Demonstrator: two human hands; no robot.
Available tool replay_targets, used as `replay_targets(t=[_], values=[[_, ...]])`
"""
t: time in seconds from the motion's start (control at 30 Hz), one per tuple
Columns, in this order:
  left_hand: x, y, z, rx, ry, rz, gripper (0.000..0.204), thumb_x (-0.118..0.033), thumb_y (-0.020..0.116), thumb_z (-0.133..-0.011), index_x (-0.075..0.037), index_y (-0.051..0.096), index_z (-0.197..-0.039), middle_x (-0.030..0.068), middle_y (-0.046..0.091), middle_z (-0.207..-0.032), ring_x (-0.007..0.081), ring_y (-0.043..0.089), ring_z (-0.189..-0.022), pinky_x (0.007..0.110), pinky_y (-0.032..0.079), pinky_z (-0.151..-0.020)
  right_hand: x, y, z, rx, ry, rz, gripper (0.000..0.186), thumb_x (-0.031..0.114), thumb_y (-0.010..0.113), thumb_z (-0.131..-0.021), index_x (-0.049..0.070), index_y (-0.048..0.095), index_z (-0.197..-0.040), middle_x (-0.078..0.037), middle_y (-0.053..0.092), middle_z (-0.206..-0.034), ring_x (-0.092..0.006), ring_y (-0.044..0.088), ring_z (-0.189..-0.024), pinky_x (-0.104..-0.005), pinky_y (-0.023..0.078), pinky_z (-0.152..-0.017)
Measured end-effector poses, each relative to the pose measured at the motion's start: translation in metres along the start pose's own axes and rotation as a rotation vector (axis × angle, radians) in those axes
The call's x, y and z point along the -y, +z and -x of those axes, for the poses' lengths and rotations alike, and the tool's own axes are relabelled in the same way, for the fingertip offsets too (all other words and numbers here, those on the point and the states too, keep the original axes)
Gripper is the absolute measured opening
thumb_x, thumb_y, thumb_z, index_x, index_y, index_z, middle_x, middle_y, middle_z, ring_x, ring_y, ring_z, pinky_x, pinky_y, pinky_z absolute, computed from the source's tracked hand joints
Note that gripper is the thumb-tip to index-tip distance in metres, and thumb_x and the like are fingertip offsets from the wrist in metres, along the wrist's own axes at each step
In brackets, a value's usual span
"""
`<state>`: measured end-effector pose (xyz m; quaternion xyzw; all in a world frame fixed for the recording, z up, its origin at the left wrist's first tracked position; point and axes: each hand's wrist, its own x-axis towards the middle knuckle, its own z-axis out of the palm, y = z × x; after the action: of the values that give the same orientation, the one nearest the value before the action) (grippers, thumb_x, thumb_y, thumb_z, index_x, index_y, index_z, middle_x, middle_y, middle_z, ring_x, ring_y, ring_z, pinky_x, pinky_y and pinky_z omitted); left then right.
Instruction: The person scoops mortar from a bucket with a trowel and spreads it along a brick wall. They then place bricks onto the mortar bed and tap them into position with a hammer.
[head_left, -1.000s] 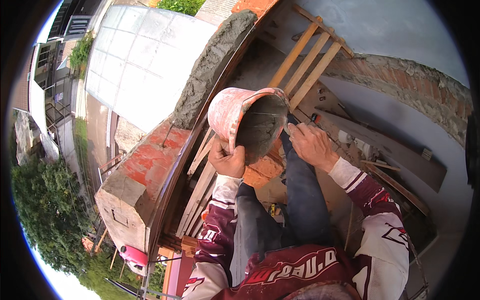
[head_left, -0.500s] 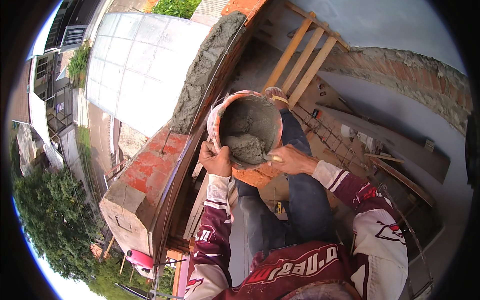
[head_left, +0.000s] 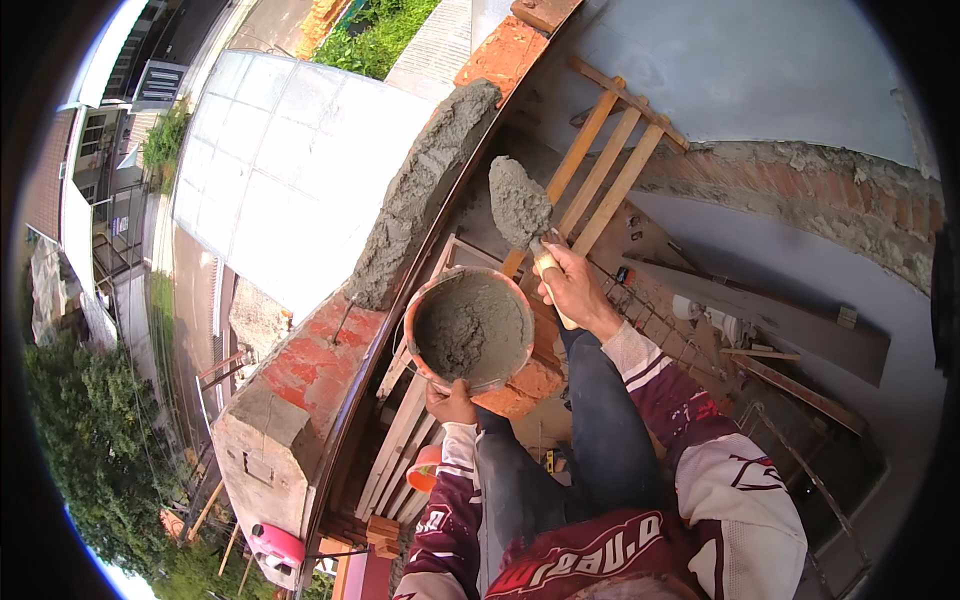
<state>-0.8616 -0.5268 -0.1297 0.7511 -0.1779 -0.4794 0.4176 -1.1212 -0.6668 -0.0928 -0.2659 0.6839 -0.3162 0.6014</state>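
My right hand (head_left: 578, 284) is closed round the wooden handle of a trowel (head_left: 545, 262). A thick heap of wet grey mortar (head_left: 518, 203) covers the trowel's blade, held up beyond the bucket. With my left hand (head_left: 452, 403) I grip the near rim of an orange bucket (head_left: 411, 330), which is partly filled with mortar (head_left: 472, 330). To the left of the bucket runs the top of a brick wall, bearing a long rough bed of mortar (head_left: 418, 185). Its nearer stretch is bare red brick (head_left: 312, 338).
A concrete block end (head_left: 262, 432) stands at the wall's near end, with a pink container (head_left: 278, 543) beside it. Wooden planks (head_left: 610, 165) lean at the far side. Bricks (head_left: 530, 385) lie below the bucket. Beyond the wall there is a drop to a pale roof (head_left: 290, 170).
The trowel has come up out of the bucket loaded with mortar and moved away from me. The bucket has moved lower and nearer, still in my left hand.
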Motion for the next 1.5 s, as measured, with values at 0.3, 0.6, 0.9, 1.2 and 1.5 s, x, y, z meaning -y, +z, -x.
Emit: replay_targets(t=[0.3,0.6,0.9,1.2,1.5], values=[[0.012,-0.097,0.050,0.005,-0.063,-0.137,0.025,0.006,0.059,-0.073,0.000,0.061,-0.098,0.0032,0.066,-0.090,0.0116,0.060,-0.075,0.026,0.050,-0.071,0.103,0.069,-0.165,-0.390,-0.330,-0.260,0.020,0.012,0.059,-0.094,-0.006,0.052,-0.100,-0.012,0.059,-0.082,-0.0187,0.064,-0.057,-0.0305,0.056,-0.047],[0.041,-0.139,0.063,-0.014,-0.071,-0.187,0.030,0.000,0.065,-0.077,0.000,0.063,-0.107,0.0054,0.068,-0.099,0.0144,0.064,-0.082,0.028,0.053,-0.076,0.053,0.087,-0.071,-0.252,-0.221,-0.487,0.027,0.014,0.057,-0.095,-0.003,0.054,-0.116,-0.006,0.055,-0.094,-0.0135,0.060,-0.076,-0.0294,0.061,-0.052],[0.033,-0.131,0.066,0.039,-0.148,-0.113,0.033,0.005,0.061,-0.075,0.000,0.063,-0.107,0.0055,0.067,-0.097,0.0133,0.063,-0.081,0.026,0.051,-0.073,0.120,-0.031,-0.138,-0.159,-0.045,-0.113,0.039,0.028,0.043,-0.104,-0.004,0.051,-0.126,-0.011,0.063,-0.092,-0.0133,0.059,-0.062,-0.0285,0.054,-0.050],[0.009,-0.104,0.069,-0.014,-0.110,0.024,0.016,0.004,0.062,-0.074,-0.003,0.056,-0.088,-0.0015,0.058,-0.076,0.0080,0.051,-0.063,0.024,0.045,-0.060,0.097,0.025,-0.140,-0.052,0.115,-0.238,0.038,0.031,0.042,-0.103,-0.004,0.052,-0.115,-0.014,0.062,-0.086,-0.0177,0.060,-0.058,-0.0323,0.053,-0.047],[0.042,-0.121,0.069,-0.005,-0.114,-0.149,0.022,0.003,0.064,-0.072,-0.009,0.046,-0.075,-0.0053,0.045,-0.066,0.0059,0.040,-0.057,0.024,0.036,-0.054,0.077,0.063,-0.107,0.088,0.172,-0.258,0.038,0.030,0.040,-0.104,-0.004,0.051,-0.115,-0.011,0.060,-0.086,-0.0151,0.058,-0.058,-0.0308,0.052,-0.046]])
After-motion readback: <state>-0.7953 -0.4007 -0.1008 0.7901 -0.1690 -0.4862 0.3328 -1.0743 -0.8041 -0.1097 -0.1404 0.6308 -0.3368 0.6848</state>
